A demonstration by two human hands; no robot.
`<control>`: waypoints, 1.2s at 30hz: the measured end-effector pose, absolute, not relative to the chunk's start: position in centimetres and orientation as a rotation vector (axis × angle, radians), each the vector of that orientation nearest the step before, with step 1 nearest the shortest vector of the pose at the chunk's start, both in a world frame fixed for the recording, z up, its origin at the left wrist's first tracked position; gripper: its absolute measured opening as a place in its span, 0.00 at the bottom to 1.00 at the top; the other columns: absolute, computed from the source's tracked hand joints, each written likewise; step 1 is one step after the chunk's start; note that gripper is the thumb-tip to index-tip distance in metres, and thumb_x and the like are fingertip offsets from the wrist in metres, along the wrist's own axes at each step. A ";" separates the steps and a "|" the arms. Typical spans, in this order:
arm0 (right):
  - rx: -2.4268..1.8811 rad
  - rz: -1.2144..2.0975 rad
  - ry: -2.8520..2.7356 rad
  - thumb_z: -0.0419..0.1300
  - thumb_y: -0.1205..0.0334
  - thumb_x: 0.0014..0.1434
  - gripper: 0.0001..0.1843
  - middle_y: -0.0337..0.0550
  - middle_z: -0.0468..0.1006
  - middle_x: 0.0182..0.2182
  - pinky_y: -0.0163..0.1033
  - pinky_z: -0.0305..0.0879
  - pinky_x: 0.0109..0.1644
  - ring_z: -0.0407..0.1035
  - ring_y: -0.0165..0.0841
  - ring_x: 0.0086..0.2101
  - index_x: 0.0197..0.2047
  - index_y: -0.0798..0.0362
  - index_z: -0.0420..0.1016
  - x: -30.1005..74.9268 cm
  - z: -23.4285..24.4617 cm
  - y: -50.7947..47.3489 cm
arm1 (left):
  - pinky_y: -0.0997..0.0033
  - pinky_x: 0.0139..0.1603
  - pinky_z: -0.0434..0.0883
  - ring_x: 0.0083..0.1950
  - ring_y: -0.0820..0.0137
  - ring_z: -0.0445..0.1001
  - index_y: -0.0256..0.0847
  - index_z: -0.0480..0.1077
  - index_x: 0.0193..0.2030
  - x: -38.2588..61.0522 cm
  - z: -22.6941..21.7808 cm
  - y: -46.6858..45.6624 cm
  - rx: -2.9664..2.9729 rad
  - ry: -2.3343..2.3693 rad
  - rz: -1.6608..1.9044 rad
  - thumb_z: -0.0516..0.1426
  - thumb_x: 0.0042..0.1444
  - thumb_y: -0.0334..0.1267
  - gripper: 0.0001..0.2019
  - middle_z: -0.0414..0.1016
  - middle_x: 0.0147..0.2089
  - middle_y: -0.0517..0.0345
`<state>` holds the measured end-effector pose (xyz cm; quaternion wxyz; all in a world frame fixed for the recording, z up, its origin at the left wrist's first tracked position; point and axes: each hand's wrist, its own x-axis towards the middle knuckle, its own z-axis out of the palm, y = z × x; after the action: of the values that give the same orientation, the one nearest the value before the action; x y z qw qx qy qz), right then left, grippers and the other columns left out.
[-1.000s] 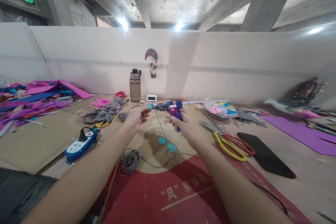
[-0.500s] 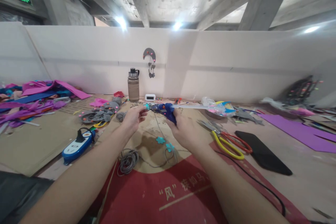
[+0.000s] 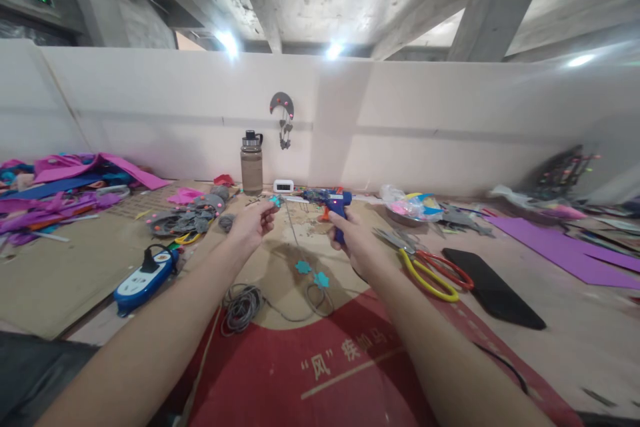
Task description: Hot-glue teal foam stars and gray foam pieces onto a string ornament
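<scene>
My left hand [image 3: 253,223] pinches a small turquoise felt flower [image 3: 275,201] between thumb and fingers. Grey cord [image 3: 293,223] hangs from this flower down to two more turquoise flowers, [image 3: 303,267] one beside the other on the board. Wrapped in my right hand [image 3: 353,237] is a blue hot glue gun [image 3: 339,203] with an orange trigger, its nozzle pointing left toward the flower but apart from it. A coil of grey cord [image 3: 242,308] lies below my left hand and joins the strand with the flowers.
Yellow-and-red-handled scissors [image 3: 430,273] and a black phone-like slab [image 3: 493,288] lie right. A blue-white power strip [image 3: 146,280], grey felt pieces [image 3: 193,215] and coloured scraps [image 3: 75,180] lie left. A bottle [image 3: 251,167] and small white clock [image 3: 283,186] stand behind.
My right hand has drawn the glue gun to the right, away from the flower, and its nozzle end now shows clear. The left hand still holds the flower in nearly the same place.
</scene>
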<state>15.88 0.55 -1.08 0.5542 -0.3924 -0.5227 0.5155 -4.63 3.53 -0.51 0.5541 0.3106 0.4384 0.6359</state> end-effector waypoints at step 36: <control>-1.731 0.208 -1.799 0.57 0.58 0.53 0.13 0.63 0.73 0.42 0.47 0.53 0.53 0.63 0.48 0.50 0.35 0.60 0.74 17.6 -4.3 3.9 | 0.80 0.20 0.58 0.22 0.80 0.65 0.36 0.66 0.26 -3.6 -0.3 2.4 1.115 1.115 1.431 0.63 0.35 0.39 0.13 0.71 0.26 0.59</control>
<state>17.64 3.85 -4.34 0.3128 -0.6562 -0.6822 0.0787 -3.59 2.42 -0.28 0.4848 0.4580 0.4579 0.5878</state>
